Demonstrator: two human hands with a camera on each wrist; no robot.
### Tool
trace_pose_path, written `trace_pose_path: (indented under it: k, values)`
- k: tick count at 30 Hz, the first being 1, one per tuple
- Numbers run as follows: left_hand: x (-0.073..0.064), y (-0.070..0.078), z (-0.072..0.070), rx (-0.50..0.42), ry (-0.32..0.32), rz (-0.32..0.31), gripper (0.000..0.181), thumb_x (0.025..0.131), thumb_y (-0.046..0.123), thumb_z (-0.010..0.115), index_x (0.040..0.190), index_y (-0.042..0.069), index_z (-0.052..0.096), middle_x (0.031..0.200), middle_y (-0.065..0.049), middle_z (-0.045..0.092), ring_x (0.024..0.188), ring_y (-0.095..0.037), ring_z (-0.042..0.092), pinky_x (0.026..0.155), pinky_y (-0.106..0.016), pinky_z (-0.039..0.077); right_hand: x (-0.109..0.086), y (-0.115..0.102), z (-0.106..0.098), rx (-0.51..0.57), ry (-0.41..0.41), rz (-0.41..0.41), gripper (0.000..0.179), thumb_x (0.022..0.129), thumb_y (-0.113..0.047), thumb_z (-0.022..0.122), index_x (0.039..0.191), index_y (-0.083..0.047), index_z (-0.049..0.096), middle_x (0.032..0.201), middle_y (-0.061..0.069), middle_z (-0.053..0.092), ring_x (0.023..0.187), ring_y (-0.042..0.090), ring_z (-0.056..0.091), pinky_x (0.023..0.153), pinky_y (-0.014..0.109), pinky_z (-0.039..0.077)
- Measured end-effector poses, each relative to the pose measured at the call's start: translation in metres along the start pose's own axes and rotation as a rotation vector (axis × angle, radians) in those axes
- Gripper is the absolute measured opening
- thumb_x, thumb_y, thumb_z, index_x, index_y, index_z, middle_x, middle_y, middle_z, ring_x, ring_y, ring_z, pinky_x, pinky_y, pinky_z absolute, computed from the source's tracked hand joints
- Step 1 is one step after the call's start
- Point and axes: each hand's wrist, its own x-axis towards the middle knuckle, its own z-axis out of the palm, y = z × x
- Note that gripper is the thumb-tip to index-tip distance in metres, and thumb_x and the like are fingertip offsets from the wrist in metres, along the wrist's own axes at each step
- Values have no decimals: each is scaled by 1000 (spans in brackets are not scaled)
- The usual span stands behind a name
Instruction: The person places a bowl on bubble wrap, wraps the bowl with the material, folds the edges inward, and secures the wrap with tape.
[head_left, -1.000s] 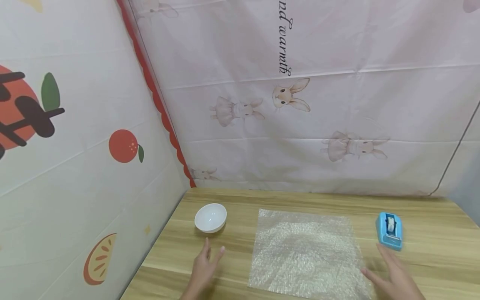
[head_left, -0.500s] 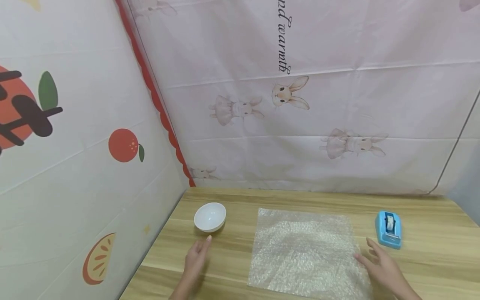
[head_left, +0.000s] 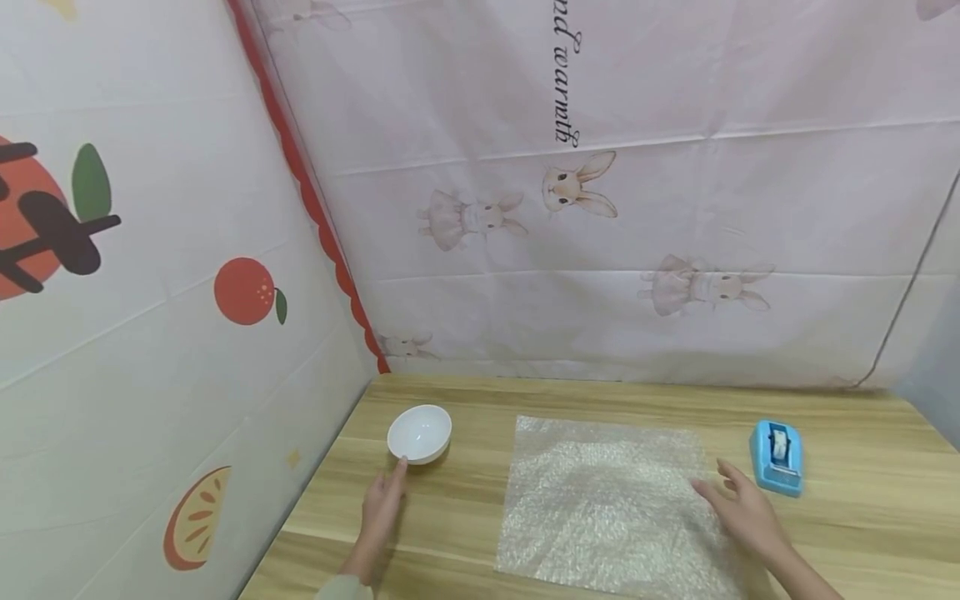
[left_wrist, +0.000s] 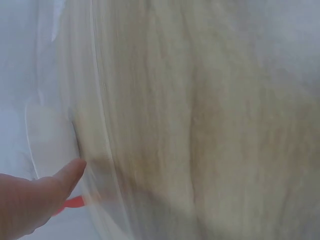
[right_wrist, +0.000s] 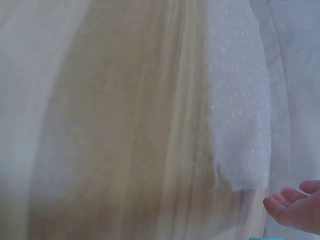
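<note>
A white bowl (head_left: 420,432) stands at the left of the wooden table. My left hand (head_left: 381,502) is at its near side, the thumb tip right at the rim. In the left wrist view that thumb points up beside the bowl (left_wrist: 49,135); the other fingers are mostly hidden. A square sheet of bubble wrap (head_left: 600,508) lies flat in the middle. Over its right edge, my right hand (head_left: 744,510) hovers with relaxed, spread fingers and holds nothing. The right wrist view shows its fingertips beyond the end of the bubble wrap (right_wrist: 240,100).
A blue tape dispenser (head_left: 763,467) with a roll in it stands right of the bubble wrap, near the right hand. Behind the wooden table (head_left: 480,400) hangs a pale rabbit-print cloth (head_left: 495,317). A fruit-print cloth (head_left: 195,367) borders the left side.
My left hand has moved left and forward, up to the bowl's near rim. My right hand has shifted left and forward over the bubble wrap's edge. The objects have stayed put.
</note>
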Motion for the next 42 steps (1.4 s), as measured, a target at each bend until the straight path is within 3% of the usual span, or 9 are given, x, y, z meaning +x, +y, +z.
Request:
trace_pose_path:
  k: [4,10,16,27,30,34,42]
  values:
    - [4,-1,0,-43,8,-12,95,91,62,34,140,-17,11,126,-39,44,117,-47,48,103,-53,37,10,-4,4,-12,59,-22,81,94,-44,44,141,14,14,143,38,18,128,55,25,102,63,30]
    - [11,2,3,-154,-4,-34,94,92,58,36,140,-17,5,131,-43,35,118,-48,47,99,-49,42,24,-5,8,-70,165,-76,70,95,-32,47,134,21,24,136,43,27,123,57,31,100,62,33]
    - [17,2,7,-286,-14,-73,94,92,56,38,141,-14,0,137,-44,22,121,-49,43,100,-47,42,35,-2,10,-76,156,-32,68,94,-27,48,132,24,25,134,45,27,125,57,26,103,61,30]
    - [21,-1,11,-390,-24,-60,90,93,53,38,141,-16,5,136,-43,27,121,-48,45,99,-45,43,36,-6,23,-206,277,12,51,87,-13,52,117,26,41,111,45,46,105,57,45,89,60,43]
    - [20,-1,12,-411,-28,-56,88,94,52,38,141,-16,7,137,-42,27,120,-48,46,99,-44,44,35,-4,23,-222,301,21,34,85,-9,51,97,23,52,85,37,50,80,48,52,70,49,49]
    - [20,-1,13,-446,-37,-52,86,95,48,38,140,-17,5,137,-42,27,119,-46,48,99,-44,43,34,-2,25,-250,316,20,16,78,-1,50,63,6,49,66,16,43,61,25,43,50,32,37]
    - [20,-2,16,-496,-41,-47,80,96,42,41,138,-20,11,135,-42,29,116,-44,51,96,-40,47,35,-3,27,-232,340,-14,15,72,3,49,58,2,46,57,10,42,54,22,42,46,29,35]
